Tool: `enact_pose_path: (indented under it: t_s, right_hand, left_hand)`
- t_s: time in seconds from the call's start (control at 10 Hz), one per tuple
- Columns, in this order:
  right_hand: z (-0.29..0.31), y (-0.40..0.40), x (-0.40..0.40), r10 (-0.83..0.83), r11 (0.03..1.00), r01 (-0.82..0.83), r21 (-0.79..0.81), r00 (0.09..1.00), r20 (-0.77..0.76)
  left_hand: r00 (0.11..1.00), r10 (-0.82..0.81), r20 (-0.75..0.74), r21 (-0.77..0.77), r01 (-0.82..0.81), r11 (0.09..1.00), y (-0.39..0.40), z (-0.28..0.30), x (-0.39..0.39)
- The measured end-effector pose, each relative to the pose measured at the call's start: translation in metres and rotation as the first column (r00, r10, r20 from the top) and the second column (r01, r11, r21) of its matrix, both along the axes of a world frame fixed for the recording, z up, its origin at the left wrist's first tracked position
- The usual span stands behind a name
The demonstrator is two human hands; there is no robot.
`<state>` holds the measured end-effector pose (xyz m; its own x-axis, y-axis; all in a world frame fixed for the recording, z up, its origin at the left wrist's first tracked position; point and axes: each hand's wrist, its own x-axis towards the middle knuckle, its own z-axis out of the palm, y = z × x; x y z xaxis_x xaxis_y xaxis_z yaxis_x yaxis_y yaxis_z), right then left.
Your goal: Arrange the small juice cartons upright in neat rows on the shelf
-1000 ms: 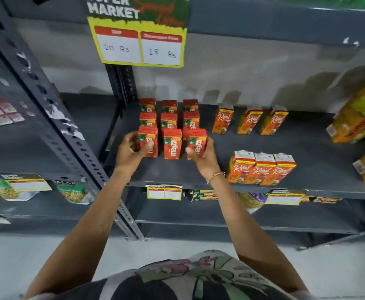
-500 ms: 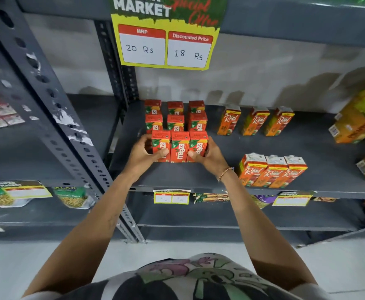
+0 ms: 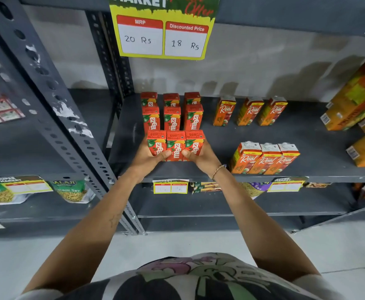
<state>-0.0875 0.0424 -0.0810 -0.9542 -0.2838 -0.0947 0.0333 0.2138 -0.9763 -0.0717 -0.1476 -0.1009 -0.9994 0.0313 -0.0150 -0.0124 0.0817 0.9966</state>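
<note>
Red Maaza juice cartons stand upright in three rows of three on the grey shelf (image 3: 220, 135). The front row (image 3: 175, 144) is pressed together between my hands. My left hand (image 3: 150, 158) cups the left carton, thumb across its front. My right hand (image 3: 201, 156) cups the right carton, thumb on its lower front. The middle row (image 3: 172, 119) and back row (image 3: 171, 99) stand behind, slightly spaced. Orange Real cartons stand in a back row (image 3: 249, 111) and a tight front row (image 3: 266, 158) to the right.
Large orange juice boxes (image 3: 359, 98) lie stacked at the shelf's far right. A price sign (image 3: 162, 37) hangs from the shelf above. A perforated grey upright (image 3: 54, 100) runs down the left. Snack packets (image 3: 73, 190) sit on lower shelves.
My hands have squeezed the three front Maaza cartons together from a spread-out row into a tight one. The camera has moved closer to the shelf.
</note>
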Motion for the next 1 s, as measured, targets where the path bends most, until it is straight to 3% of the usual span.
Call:
enact_pose_path:
  t_s: [0.6, 0.8, 0.9, 1.0]
  right_hand:
    - [-0.009, -0.003, 0.04, -0.072, 0.995, 0.072, 0.073, 0.997, -0.004]
    - [0.004, 0.001, 0.05, -0.094, 0.993, 0.094, 0.072, 0.996, 0.002]
    - [0.015, 0.004, 0.065, -0.128, 0.988, 0.134, 0.082, 0.988, -0.081]
    - [0.031, 0.003, 0.082, -0.239, 0.904, 0.369, 0.216, 0.855, -0.461]
  left_hand:
    - [0.998, -0.032, 0.054, 0.021, 0.031, 0.999, -0.006, -0.004, 0.039]
    - [0.999, 0.014, 0.038, -0.069, -0.012, 0.998, -0.003, 0.0, 0.053]
    - [0.986, 0.147, -0.076, -0.103, -0.154, 0.983, 0.006, 0.007, 0.072]
    - [0.817, 0.314, -0.484, -0.265, -0.479, 0.837, 0.019, 0.028, 0.091]
